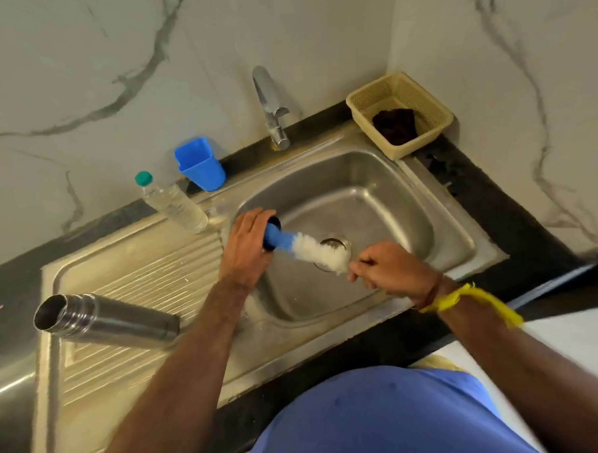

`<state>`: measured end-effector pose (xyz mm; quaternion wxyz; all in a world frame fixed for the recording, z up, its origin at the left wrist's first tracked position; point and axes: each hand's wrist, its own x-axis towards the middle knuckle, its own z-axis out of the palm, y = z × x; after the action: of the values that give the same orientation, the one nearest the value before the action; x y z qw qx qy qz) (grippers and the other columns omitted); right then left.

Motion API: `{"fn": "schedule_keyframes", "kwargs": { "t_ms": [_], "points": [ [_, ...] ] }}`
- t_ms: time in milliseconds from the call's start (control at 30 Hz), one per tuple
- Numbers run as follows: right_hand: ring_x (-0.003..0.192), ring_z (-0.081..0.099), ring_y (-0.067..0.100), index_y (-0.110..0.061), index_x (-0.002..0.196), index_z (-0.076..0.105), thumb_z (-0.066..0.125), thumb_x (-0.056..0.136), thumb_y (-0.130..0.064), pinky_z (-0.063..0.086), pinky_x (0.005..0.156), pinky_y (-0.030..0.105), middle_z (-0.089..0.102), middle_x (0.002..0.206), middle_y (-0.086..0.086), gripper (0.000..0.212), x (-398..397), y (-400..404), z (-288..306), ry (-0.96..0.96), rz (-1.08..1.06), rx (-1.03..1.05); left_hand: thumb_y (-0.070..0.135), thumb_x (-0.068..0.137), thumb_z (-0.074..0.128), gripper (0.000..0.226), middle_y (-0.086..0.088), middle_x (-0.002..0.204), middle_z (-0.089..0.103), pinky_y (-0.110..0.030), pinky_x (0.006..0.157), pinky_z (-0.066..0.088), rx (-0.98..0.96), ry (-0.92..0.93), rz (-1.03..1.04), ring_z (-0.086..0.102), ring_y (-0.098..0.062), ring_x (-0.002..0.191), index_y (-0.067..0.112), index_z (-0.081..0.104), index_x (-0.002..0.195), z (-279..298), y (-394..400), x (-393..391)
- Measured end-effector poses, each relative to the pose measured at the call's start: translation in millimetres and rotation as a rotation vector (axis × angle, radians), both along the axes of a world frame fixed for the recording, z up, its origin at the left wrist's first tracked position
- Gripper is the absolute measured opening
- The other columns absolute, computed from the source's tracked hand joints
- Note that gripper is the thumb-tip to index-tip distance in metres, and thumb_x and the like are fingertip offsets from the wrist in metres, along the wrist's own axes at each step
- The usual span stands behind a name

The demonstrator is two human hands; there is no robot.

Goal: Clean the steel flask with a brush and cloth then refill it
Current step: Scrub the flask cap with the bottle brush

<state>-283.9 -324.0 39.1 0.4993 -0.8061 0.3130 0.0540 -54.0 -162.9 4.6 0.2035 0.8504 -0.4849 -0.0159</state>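
brush handle (352,263) hidden in right hand (388,267)

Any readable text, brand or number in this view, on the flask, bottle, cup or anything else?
None can be read.
Steel flask lying on the drainboard: bare metal, no marking visible.
Clear plastic bottle with green cap: no label visible.
Blue plastic cup: plain.
Blue-and-white bottle brush: no print visible.
Beige plastic basket: no lettering visible.

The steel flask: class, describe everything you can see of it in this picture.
The steel flask is a plain cylinder of brushed metal with ridged threads at its neck. It is uncapped, its open mouth dark inside, and it lies on its side on the ribbed drainboard left of the sink basin, mouth pointing left. Neither hand touches it.
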Motion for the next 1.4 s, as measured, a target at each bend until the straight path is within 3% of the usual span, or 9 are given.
{"fn": "schedule_keyframes", "kwargs": {
  "t_ms": [67, 133, 267, 333, 400, 567, 800, 1167, 1400],
  "points": [
    [0.035, 0.03, 0.004, -0.006, 0.093, 0.072, 0.051, 0.104, -0.027, 0.023, 0.033, 0.017, 0.049, 0.054, -0.005, 0.032, 0, -7, 9, 0.119, -0.109, 0.489, 0.002, 0.073, 0.081, 0.067, -0.014, 0.133, 0.059, -0.042, 0.112, 0.039, -0.019, 0.07, 0.039, 0.055, -0.033, 0.124, 0.007, 0.057, 0.135, 1, -1, 4],
    [0.036, 0.032, 0.003, -0.007, 0.095, 0.073, 0.052, 0.104, -0.027, 0.026, 0.036, 0.018, 0.049, 0.055, -0.006, 0.03, -4, -9, 6, 0.102, -0.093, 0.457, 0.002, 0.073, 0.08, 0.063, -0.012, 0.131, 0.06, -0.039, 0.109, 0.04, -0.025, 0.083, 0.044, 0.055, -0.031, 0.121, 0.009, 0.059, 0.132, 1, 1, 0],
    [0.067, 0.066, 0.014, -0.028, 0.094, 0.074, 0.067, 0.086, -0.023, 0.051, 0.056, 0.029, 0.066, 0.077, -0.008, 0.012, -10, 1, -8, -0.07, 0.185, -0.822, 0.003, 0.075, 0.079, 0.046, -0.011, 0.117, 0.065, -0.037, 0.103, 0.044, 0.022, 0.069, -0.028, 0.059, -0.029, 0.109, 0.006, 0.065, 0.118, -1, 4, -6],
    [0.064, 0.066, 0.023, -0.029, 0.088, 0.071, 0.072, 0.074, -0.018, 0.045, 0.05, 0.028, 0.065, 0.076, -0.007, 0.018, -7, 7, -12, -0.136, 0.207, -1.063, 0.004, 0.076, 0.076, 0.044, -0.012, 0.117, 0.065, -0.04, 0.102, 0.046, 0.089, 0.074, -0.033, 0.059, -0.03, 0.109, 0.005, 0.064, 0.119, 0, 8, -4],
    [0.068, 0.066, 0.026, -0.024, 0.087, 0.071, 0.066, 0.084, -0.019, 0.049, 0.056, 0.031, 0.068, 0.078, -0.003, 0.008, -3, 13, -13, -0.106, 0.17, -0.827, 0.002, 0.075, 0.076, 0.046, -0.013, 0.119, 0.065, -0.04, 0.101, 0.045, 0.09, 0.074, -0.018, 0.058, -0.031, 0.111, 0.005, 0.064, 0.119, 1, 13, -3],
    [0.034, 0.029, 0.003, -0.011, 0.092, 0.068, 0.05, 0.105, -0.028, 0.021, 0.036, 0.014, 0.054, 0.062, 0.0, 0.027, 0, 6, -8, 0.186, -0.183, 0.757, -0.002, 0.073, 0.081, 0.056, -0.012, 0.124, 0.062, -0.046, 0.101, 0.049, 0.029, -0.03, -0.009, 0.058, -0.033, 0.114, 0.009, 0.062, 0.124, -1, 17, -7],
    [0.064, 0.066, 0.026, -0.026, 0.083, 0.072, 0.078, 0.078, -0.021, 0.044, 0.051, 0.029, 0.065, 0.073, -0.005, 0.009, -7, 6, -11, -0.121, 0.146, -0.958, 0.007, 0.076, 0.08, 0.056, -0.015, 0.124, 0.063, -0.048, 0.099, 0.053, 0.112, -0.007, 0.012, 0.06, -0.034, 0.114, 0.005, 0.061, 0.128, -3, 13, -16],
    [0.077, 0.069, 0.009, -0.023, 0.105, 0.078, 0.067, 0.094, -0.028, 0.057, 0.074, 0.038, 0.076, 0.087, -0.01, 0.016, -43, -5, -18, -0.246, -0.187, -0.398, 0.025, 0.075, 0.09, 0.042, 0.0, 0.102, 0.068, -0.032, 0.08, 0.057, -0.428, 0.373, 0.538, 0.063, -0.012, 0.086, 0.016, 0.058, 0.101, 29, 7, -15],
    [0.078, 0.069, 0.027, -0.027, 0.096, 0.077, 0.067, 0.093, -0.031, 0.057, 0.066, 0.039, 0.075, 0.085, -0.005, 0.011, -6, 23, -12, -0.188, -0.159, -0.568, 0.025, 0.095, 0.072, 0.018, 0.006, 0.076, 0.077, -0.038, 0.099, 0.052, -0.692, 1.208, 0.871, 0.071, -0.014, 0.087, 0.017, 0.074, 0.078, 18, -18, -43]
  ]
}}
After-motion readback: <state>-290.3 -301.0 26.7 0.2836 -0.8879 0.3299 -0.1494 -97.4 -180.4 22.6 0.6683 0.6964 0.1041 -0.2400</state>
